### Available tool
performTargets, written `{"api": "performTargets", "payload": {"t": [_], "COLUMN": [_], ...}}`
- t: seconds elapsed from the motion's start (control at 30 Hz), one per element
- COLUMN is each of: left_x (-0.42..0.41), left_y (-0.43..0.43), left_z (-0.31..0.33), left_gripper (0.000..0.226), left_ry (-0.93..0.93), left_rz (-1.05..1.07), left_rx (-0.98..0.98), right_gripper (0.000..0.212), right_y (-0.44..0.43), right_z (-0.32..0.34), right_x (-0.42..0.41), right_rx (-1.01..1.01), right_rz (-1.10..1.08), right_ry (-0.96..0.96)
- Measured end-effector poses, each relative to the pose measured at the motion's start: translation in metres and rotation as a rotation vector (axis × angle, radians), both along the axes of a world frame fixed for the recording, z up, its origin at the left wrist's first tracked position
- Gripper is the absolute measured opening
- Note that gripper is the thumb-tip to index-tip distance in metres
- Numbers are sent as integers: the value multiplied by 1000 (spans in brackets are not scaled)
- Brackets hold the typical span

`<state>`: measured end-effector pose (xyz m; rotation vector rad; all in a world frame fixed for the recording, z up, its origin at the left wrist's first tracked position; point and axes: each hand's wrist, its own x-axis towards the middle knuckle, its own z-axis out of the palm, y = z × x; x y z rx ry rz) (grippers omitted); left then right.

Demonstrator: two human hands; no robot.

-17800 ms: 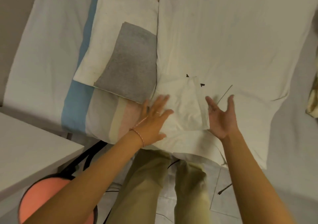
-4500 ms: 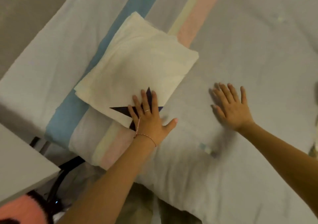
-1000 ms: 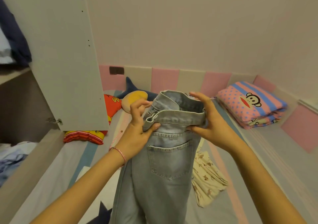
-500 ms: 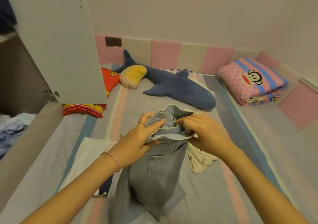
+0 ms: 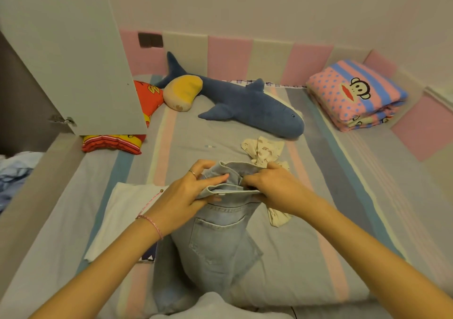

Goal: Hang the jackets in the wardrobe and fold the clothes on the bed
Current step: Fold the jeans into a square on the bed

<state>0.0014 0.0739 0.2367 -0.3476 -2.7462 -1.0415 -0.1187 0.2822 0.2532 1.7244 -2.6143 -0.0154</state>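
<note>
Both hands are on the light blue jeans [image 5: 215,240] at the waistband. The left hand [image 5: 186,196] has its fingers curled over the top edge with the thumb pinching from below, and the right hand [image 5: 274,188] is clamped on the other side of the band the same way. The waistband is bunched up between them, with the back pocket facing the camera. The legs hang down and pile up on the near edge of the bed [image 5: 318,245], pretty much dead centre.

Just left of the jeans there's a folded white garment [image 5: 122,210] lying flat on the striped sheet, with a bit of dark print peeking out at its near corner. On the right, partly under the right hand, is a crumpled cream garment with a small pattern [image 5: 263,149], not folded.

Further back a big blue shark plush [image 5: 245,105] lies across the bed. A yellow cushion [image 5: 182,95] sits against its tail end and a red cushion [image 5: 147,95] is beside that, half hidden by the open wardrobe door [image 5: 68,48]. A folded pink blanket with a monkey face [image 5: 355,95] sits in the far right corner. Some blue clothes [image 5: 12,174] are heaped at the far left edge. There's a thin pink bracelet [image 5: 152,223] on the left wrist and a ring on that hand.
</note>
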Motion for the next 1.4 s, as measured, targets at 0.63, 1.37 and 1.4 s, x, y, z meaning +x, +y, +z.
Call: {"api": "performTargets", "payload": {"t": [0.63,1.37,1.4], "left_x": [-18,-15,-14], "left_y": [12,43,41], "left_z": [62,15,13], "left_gripper": [37,27,27], "left_ry": [-211,-605,-604], "left_rz": [184,99,87], "left_rx": [-652,-616,-601], "right_gripper": [10,12,10], "right_y": [-9,-5,-2], "right_z": [-6,-24,-23], "right_x": [11,39,39], "right_rx": [-619,-639,-609], "right_rz": [155,126,116], "right_ry": [477,470,466]}}
